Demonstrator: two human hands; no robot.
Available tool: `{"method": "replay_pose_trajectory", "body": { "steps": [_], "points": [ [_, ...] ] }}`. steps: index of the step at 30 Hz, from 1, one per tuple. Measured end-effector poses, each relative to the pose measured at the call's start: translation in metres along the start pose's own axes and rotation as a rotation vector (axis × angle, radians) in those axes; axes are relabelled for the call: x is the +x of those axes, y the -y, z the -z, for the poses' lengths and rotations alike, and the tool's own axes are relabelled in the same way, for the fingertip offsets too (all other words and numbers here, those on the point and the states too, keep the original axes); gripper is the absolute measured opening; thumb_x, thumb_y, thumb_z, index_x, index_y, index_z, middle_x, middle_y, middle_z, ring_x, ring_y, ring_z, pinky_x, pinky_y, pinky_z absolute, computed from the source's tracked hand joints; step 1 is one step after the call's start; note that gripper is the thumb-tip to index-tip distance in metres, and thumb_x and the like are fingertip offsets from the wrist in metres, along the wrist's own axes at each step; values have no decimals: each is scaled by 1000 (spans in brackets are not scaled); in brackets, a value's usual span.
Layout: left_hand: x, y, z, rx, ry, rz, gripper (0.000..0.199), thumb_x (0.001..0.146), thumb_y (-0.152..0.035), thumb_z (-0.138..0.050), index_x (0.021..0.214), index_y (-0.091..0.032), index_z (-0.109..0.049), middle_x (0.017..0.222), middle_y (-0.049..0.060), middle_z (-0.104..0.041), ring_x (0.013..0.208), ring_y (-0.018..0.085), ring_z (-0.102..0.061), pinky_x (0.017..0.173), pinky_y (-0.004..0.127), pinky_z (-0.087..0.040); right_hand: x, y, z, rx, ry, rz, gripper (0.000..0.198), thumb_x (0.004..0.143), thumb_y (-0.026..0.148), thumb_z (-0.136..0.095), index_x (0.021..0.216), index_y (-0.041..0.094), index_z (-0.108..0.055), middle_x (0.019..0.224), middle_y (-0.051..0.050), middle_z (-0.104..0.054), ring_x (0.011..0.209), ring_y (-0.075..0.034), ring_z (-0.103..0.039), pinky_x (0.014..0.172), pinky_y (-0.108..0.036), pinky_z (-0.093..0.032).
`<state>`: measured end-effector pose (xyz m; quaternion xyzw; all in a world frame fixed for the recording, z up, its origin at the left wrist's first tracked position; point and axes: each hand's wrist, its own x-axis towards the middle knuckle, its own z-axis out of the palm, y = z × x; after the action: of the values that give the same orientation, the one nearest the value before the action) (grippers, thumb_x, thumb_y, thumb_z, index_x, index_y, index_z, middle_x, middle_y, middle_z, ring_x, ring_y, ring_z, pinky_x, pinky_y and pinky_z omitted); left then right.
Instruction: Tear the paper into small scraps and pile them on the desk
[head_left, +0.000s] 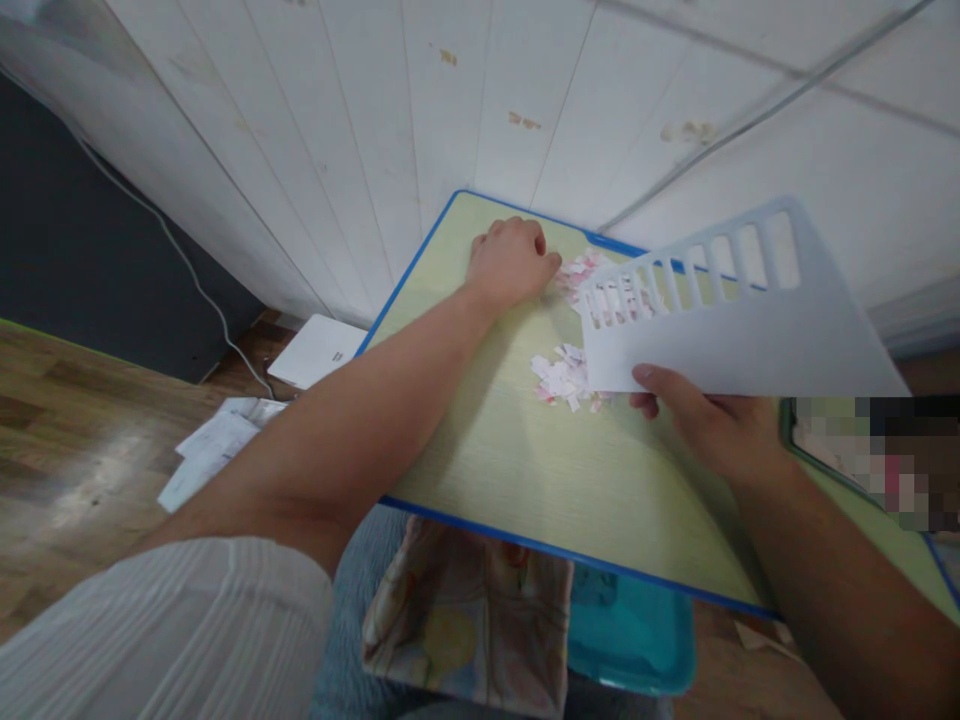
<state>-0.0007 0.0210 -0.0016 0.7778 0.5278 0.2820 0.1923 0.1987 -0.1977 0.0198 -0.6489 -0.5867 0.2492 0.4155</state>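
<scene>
My right hand [705, 420] grips the lower edge of a flat white plastic sheet [720, 350] with a row of slots graded in size, thumb on its near face. The sheet is tilted up above the table. Behind and left of it lie two small heaps of torn paper scraps, a nearer pile [561, 378] and a farther pinkish pile [581, 268], partly covered by the sheet. My left hand [511, 262] rests knuckles up on the tabletop beside the farther pile, fingers curled under. Whatever those fingers may hold is hidden.
The yellow-green table [480, 440] has a blue rim and stands against a white panelled wall [360, 100]. A phone-like device [787, 428], its screen blurred out, is at the right. Below are a patterned cloth [465, 620], a turquoise tub [637, 640], and papers [217, 440] on the floor.
</scene>
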Motion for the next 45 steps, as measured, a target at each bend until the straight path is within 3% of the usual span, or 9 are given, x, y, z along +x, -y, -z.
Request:
{"method": "replay_pose_trajectory", "body": {
  "steps": [9,18,24,29,33,38,42,45],
  "points": [
    [1,2,-1,-8,-26,-20,20,102,-27,-73,114,-29,-88,137,12,-84,145,39,-68,128,57,-52,-2,1,-1,-6,-17,26,34,97,43,-85,68,31,-73,63,0,-73,56,-23,-67,58,-40,-57],
    [3,4,-3,-9,-23,-38,22,99,-28,-71,112,-30,-89,137,14,-84,144,42,-68,127,62,-52,-10,10,-7,-15,95,69,43,100,45,-84,62,30,-71,61,-1,-71,57,-23,-68,60,-39,-58],
    [2,1,1,-26,1,-19,22,98,-28,-73,114,-33,-87,139,12,-83,147,41,-66,127,61,-50,-15,11,-1,-46,116,143,37,94,35,-90,61,33,-74,61,1,-74,55,-23,-71,62,-39,-63],
    [3,1,0,12,-1,-28,15,99,-27,-72,108,-28,-85,139,14,-82,146,41,-68,126,60,-51,-21,13,2,8,184,161,33,92,30,-93,63,33,-77,62,2,-76,54,-23,-71,56,-38,-62],
    [2,1,0,32,-9,-38,14,101,-26,-71,107,-26,-84,142,14,-83,143,40,-69,124,58,-53,-19,16,-3,-11,108,94,41,100,41,-88,62,32,-74,62,1,-75,57,-24,-72,62,-40,-63],
    [-1,1,2,6,-12,-44,16,103,-29,-71,109,-27,-85,142,14,-83,144,41,-67,125,60,-52,-13,19,-13,-90,58,91,58,108,64,-79,59,33,-69,75,-3,-82,74,-28,-80,89,-49,-69],
    [1,1,2,-7,7,-26,16,100,-29,-72,109,-35,-84,139,9,-84,146,41,-66,126,62,-51,-14,18,-15,-111,125,65,62,104,74,-80,59,34,-69,71,-3,-80,70,-28,-78,78,-47,-68],
    [3,2,0,1,-1,-20,17,100,-29,-72,110,-36,-84,137,8,-84,145,40,-65,126,61,-51,-16,16,-13,-27,146,21,56,99,72,-86,61,34,-72,64,-2,-76,61,-26,-72,65,-45,-62]
  ]
}}
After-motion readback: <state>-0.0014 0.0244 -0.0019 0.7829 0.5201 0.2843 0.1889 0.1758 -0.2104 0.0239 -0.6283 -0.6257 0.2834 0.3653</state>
